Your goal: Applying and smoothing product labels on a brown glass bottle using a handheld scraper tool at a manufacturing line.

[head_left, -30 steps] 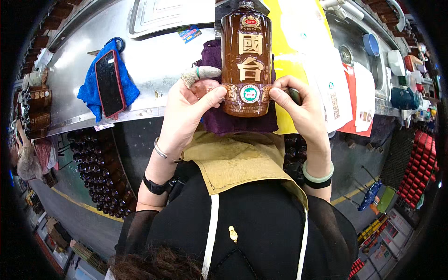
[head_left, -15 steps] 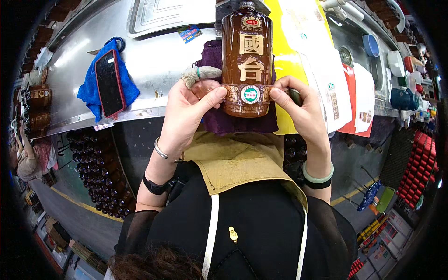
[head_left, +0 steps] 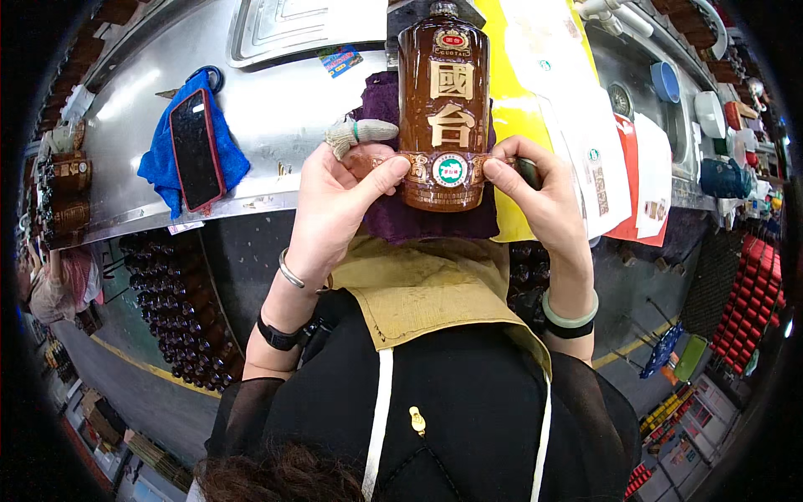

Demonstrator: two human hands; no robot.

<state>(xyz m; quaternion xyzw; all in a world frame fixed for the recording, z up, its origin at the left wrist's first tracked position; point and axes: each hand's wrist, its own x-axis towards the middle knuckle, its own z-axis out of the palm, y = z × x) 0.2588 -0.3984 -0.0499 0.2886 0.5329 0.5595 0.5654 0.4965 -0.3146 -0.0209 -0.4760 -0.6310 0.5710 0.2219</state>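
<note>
A brown glass bottle with gold characters lies on a folded purple cloth at the table's front edge, its neck pointing away from me. Across its lower part runs a strip label with a round green-and-white emblem. My left hand pinches the label's left end between thumb and fingers; a fabric finger cot covers one finger. My right hand pinches the right end against the bottle's side, with a dark cover on one finger. Both thumbs rest at the label's ends. The fingertips behind it are partly hidden.
Left on the metal table, a phone lies on a blue cloth. A metal tray stands behind. Sticker sheets lie over a yellow sheet on the right. Many dark bottles stand below at left.
</note>
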